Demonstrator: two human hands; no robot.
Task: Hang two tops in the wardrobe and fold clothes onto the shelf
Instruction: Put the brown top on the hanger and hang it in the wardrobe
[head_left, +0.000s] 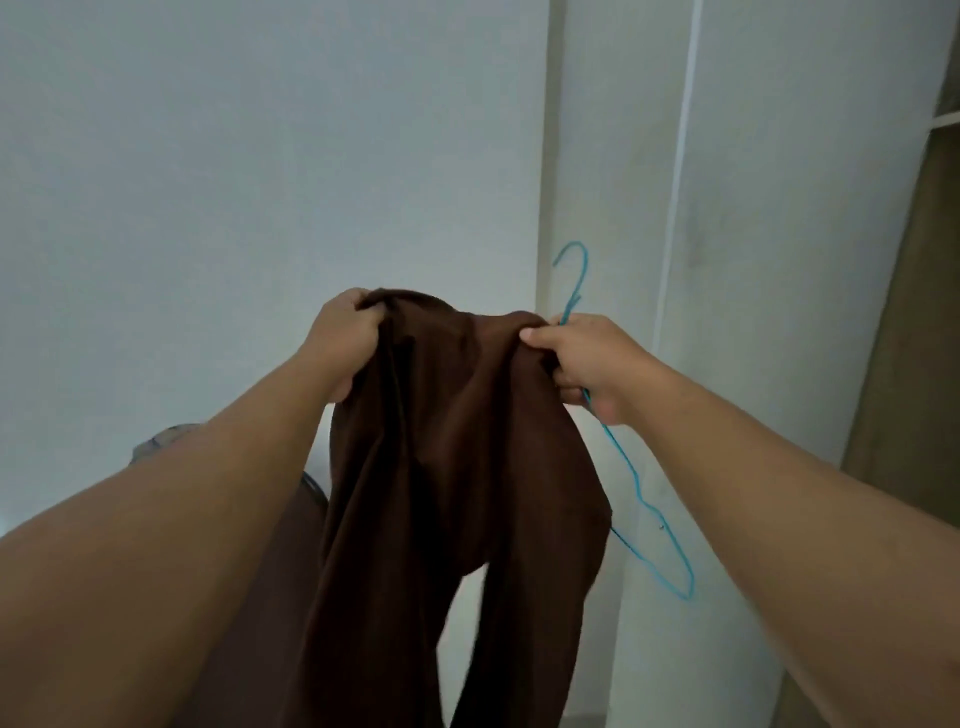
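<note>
A dark brown top hangs in front of me, held up by both hands at chest height. My left hand grips its upper left edge. My right hand pinches the upper right edge and also holds a thin blue wire hanger. The hanger's hook points up above the hand and its triangle dangles down to the right, outside the cloth. The lower part of the top runs out of the frame at the bottom.
A white wall fills the left. A closed white wardrobe door stands on the right, and the open wardrobe interior with a shelf edge shows at the far right. A small dark object peeks behind my left forearm.
</note>
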